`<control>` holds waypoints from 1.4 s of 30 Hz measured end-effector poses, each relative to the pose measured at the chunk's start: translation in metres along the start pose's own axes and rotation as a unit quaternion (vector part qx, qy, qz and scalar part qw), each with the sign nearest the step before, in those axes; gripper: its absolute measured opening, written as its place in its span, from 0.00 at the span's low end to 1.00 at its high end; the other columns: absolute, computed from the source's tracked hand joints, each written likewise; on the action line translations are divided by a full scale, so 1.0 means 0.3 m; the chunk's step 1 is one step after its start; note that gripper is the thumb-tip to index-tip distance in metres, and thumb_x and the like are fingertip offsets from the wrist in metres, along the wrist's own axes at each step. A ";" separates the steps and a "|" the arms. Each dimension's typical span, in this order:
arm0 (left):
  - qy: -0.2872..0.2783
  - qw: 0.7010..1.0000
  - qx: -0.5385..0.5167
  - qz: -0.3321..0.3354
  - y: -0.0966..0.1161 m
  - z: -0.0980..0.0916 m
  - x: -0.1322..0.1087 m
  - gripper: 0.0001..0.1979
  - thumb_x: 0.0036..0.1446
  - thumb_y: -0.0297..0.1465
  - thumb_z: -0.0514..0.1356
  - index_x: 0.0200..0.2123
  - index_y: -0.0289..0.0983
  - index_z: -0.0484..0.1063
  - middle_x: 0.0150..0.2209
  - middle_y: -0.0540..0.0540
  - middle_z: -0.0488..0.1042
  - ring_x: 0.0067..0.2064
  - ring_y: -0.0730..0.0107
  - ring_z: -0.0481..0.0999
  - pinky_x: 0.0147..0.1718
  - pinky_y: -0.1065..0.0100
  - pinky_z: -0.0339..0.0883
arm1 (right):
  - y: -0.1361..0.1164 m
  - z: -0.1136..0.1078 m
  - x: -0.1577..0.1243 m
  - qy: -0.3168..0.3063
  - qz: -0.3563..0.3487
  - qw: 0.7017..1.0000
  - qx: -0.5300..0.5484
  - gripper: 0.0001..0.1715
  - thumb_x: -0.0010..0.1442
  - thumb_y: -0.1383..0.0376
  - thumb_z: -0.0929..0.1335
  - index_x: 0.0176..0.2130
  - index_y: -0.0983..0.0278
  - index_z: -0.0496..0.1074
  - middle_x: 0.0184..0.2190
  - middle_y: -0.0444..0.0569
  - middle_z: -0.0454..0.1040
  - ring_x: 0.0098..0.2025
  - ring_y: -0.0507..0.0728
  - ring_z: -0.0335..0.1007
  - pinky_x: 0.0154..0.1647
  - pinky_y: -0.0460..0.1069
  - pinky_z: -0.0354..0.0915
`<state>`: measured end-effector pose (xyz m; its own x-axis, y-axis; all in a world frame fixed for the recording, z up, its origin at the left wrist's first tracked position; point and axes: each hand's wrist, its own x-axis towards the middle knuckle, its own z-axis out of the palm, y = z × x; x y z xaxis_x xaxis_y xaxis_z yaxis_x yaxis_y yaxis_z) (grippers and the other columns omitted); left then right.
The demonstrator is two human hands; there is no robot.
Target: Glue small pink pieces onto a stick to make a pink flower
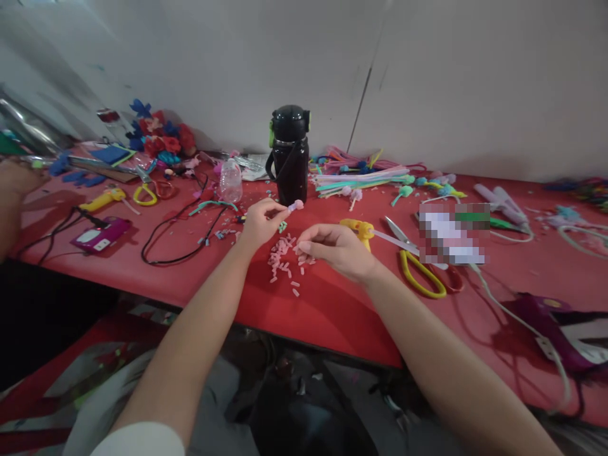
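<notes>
My left hand [260, 221] is raised a little above the red table [332, 310] and pinches a small pink-and-lilac fuzzy piece [295, 205] between thumb and fingers. My right hand [335, 248] rests on the table with its fingers curled down onto a scatter of small pink cut bits [281, 256]; whether it grips one is hidden. Both hands sit just in front of a black bottle [289, 155].
Yellow-handled scissors [418, 269] and a yellow glue gun [360, 229] lie right of my right hand. Coloured pipe cleaners [361, 176], a small clear bottle [230, 180], black cable [180, 237], purple devices [101, 234] and paper flowers [161, 136] crowd the table. Another person's arm [12, 196] is far left.
</notes>
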<state>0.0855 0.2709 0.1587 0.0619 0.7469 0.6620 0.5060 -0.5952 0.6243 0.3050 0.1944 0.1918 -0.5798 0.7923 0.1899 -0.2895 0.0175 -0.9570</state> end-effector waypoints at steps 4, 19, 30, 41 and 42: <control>0.037 0.999 -0.006 -0.017 0.066 0.007 -0.005 0.11 0.59 0.37 0.67 0.28 0.37 0.78 0.28 0.48 0.75 0.30 0.71 0.72 0.30 0.68 0.64 | 0.031 -0.013 0.007 0.030 0.000 0.998 -0.051 0.20 0.52 0.51 0.80 0.33 0.65 0.78 0.27 0.44 0.78 0.28 0.50 0.73 0.34 0.48 0.71; -0.059 0.996 -0.011 -0.068 0.554 0.011 -0.306 0.09 0.62 0.34 0.65 0.30 0.37 0.76 0.26 0.50 0.74 0.28 0.73 0.71 0.28 0.70 0.64 | -0.074 0.082 -0.447 0.255 0.058 0.964 -0.037 0.18 0.53 0.52 0.79 0.33 0.63 0.78 0.30 0.48 0.82 0.32 0.53 0.78 0.40 0.52 0.76; -0.093 0.985 -0.102 -0.103 0.642 0.097 -0.364 0.11 0.68 0.39 0.61 0.35 0.38 0.75 0.30 0.49 0.79 0.30 0.72 0.78 0.30 0.71 0.69 | 0.031 0.170 -0.435 0.353 -0.037 0.930 0.091 0.17 0.54 0.54 0.79 0.35 0.60 0.76 0.36 0.45 0.80 0.42 0.55 0.77 0.53 0.54 0.72; -0.113 0.992 -0.044 -0.035 0.616 0.119 -0.386 0.08 0.70 0.35 0.59 0.39 0.39 0.74 0.35 0.47 0.82 0.35 0.69 0.82 0.34 0.70 0.73 | 0.045 0.173 -0.419 0.374 -0.044 0.920 0.104 0.15 0.55 0.53 0.78 0.33 0.59 0.75 0.36 0.45 0.77 0.42 0.56 0.74 0.51 0.55 0.71; -0.111 0.993 -0.037 -0.028 0.616 0.120 -0.388 0.07 0.70 0.35 0.59 0.39 0.39 0.74 0.35 0.47 0.82 0.35 0.69 0.82 0.34 0.70 0.73 | 0.044 0.176 -0.422 0.377 -0.037 0.919 0.108 0.15 0.55 0.53 0.78 0.34 0.59 0.75 0.36 0.45 0.77 0.42 0.56 0.73 0.50 0.54 0.71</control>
<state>0.2028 0.0844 0.1822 0.2270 0.8211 0.5236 0.4501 -0.5653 0.6913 0.3344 0.0623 0.1666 0.1164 0.9927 -0.0313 -0.4977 0.0311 -0.8668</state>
